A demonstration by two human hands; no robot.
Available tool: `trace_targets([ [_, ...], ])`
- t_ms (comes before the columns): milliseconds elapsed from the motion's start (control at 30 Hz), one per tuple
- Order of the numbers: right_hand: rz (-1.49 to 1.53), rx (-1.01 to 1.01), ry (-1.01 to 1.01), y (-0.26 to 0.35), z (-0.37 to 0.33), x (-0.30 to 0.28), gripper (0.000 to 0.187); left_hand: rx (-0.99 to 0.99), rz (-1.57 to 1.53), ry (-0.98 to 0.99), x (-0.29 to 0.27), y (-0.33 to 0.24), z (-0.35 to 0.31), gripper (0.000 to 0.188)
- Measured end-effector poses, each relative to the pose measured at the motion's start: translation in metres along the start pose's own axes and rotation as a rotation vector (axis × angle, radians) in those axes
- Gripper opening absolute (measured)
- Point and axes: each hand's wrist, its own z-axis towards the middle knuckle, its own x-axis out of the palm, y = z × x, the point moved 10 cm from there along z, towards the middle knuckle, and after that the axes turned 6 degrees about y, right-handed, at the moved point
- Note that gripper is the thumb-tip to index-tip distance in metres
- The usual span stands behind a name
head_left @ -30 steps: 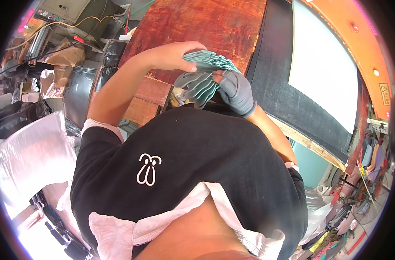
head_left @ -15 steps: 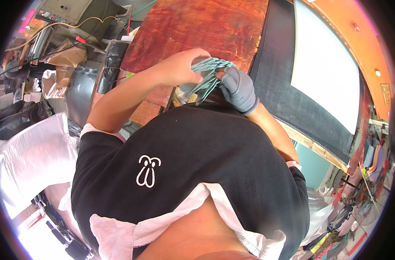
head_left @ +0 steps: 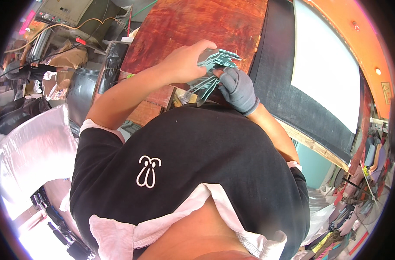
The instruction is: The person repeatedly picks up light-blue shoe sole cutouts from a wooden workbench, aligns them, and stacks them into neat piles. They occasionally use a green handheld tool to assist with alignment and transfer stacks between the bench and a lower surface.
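Note:
A fanned bunch of thin flat pieces (head_left: 221, 58), grey on the face with teal edges, is held up in front of my chest above the table's near edge. My bare left hand (head_left: 186, 63) grips the bunch from the left, thumb on the near side and fingers over the far side. On the opposite side is my right hand (head_left: 238, 89), in a grey glove that leaves fingertips bare. Its thumb and fingers are closed at the pieces' right ends. Some pieces splay downward between the hands, apart from the upper group. The pieces' exact kind is unclear.
A reddish-brown wooden board (head_left: 197, 26) lies beyond my hands. To the right are a black surface (head_left: 275, 73), a white sheet (head_left: 323, 65) and an orange machine frame (head_left: 379, 82). Black wrapped rolls (head_left: 82, 93) and a clear plastic-covered bundle (head_left: 32, 147) stand left.
My left hand has risen slightly, and the upper pieces have spread and shifted up and right. My right hand stays almost in place at the bunch.

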Motion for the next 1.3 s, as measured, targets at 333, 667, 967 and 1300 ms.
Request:
trace_targets([
  [333, 0.108, 0.042, 0.064, 0.001, 0.01, -0.002, 0.027, -0.13, -0.149, 0.316, -0.001, 0.002, 0.027, 0.047],
  [667, 0.229, -0.028, 0.016, 0.002, 0.009, -0.008, 0.026, -0.015, 0.234, 0.466, -0.003, -0.015, 0.047, 0.06],
  [967, 0.195, 0.096, -0.031, -0.015, -0.003, 0.001, 0.032, -0.095, -0.442, 0.495, 0.037, 0.017, -0.002, 0.063],
  [1300, 0.007, 0.114, -0.143, -0.006, -0.006, -0.009, 0.037, -0.287, -0.652, 0.358, 0.059, 0.062, -0.021, 0.077],
])
